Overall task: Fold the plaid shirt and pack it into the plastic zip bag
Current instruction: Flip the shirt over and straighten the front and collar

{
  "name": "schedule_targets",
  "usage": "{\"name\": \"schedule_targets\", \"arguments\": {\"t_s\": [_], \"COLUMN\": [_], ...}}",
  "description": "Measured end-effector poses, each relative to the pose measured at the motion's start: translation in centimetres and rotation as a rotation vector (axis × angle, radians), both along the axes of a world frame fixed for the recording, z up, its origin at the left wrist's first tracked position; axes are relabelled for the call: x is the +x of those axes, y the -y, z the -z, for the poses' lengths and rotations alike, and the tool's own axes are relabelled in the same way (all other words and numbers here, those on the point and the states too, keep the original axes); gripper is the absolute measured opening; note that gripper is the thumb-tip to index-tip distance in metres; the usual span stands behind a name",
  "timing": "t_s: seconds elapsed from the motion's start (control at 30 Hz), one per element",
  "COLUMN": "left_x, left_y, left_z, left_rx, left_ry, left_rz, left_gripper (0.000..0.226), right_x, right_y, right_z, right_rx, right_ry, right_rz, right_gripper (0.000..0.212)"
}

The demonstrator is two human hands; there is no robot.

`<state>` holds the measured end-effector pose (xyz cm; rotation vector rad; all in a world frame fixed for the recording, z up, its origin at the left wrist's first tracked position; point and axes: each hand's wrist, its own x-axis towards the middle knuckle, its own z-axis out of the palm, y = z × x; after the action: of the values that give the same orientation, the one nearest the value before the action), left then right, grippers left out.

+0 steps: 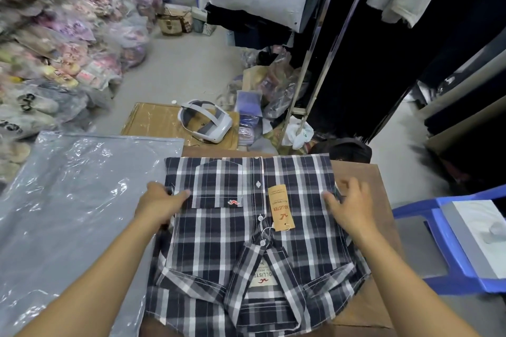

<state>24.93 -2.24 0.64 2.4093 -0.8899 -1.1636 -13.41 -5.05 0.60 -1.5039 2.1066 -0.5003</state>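
The clear plastic zip bag [71, 200] lies flat and empty on the left, its edge just beside the shirt; the folded plaid shirt [254, 230] lies front-up on the brown desk [364, 180], collar toward the person; the left hand [158, 204] pinches the shirt's left edge, grip clamped on the fabric; the right hand [349, 204] clasps its right edge likewise; a tan hang tag [280, 208] rests beside the button placket.

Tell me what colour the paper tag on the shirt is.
The paper tag on the plaid shirt is light brown with reddish-orange print, seen in the head view.
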Motion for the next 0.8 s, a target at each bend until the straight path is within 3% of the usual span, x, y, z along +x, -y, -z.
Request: {"name": "schedule_targets", "arguments": {"t_s": [0.07, 0.13, 0.2, 0.27, 0.63, 0.8], "left_x": [-2.6, -4.3, -4.8, -4.1, -4.3, -10.4], "left_y": [-0.3, -0.1, 0.4, 0.7, 1.0, 3.2], "left_z": [-0.7, 0.3, 2.4, 4.2, 4.5, 3.5], "left_rx": [-0.161, -0.29, -0.27, -0.221, -0.194, -0.346], "left_ry": [0.386, 0.585, 0.615, 0.598, 0.632, 0.534], "left_rz": [0.121, 0.385, 0.684, 0.811, 0.813, 1.044], "left_gripper": [0.087, 0.087, 0.084, 0.083, 0.082, 0.066], "right_x": [1.6, 2.9, 3.2, 2.8, 2.4, 6.7], "right_y": [0.4, 1.0, 1.2, 1.1, 1.0, 2.2], "right_z": [0.3, 1.3, 2.6, 3.8, 4.5, 3.0], "right_rx": [-0.118, -0.073, 0.013, 0.06, 0.083, 0.007], "right_ry": [-0.196, -0.342, -0.469, -0.518, -0.527, -0.498], "right_rz": [-0.199, -0.42, -0.549, -0.575, -0.575, -0.653], "right_gripper": [0.062, 0.072, 0.075, 0.075, 0.074, 0.07]}}
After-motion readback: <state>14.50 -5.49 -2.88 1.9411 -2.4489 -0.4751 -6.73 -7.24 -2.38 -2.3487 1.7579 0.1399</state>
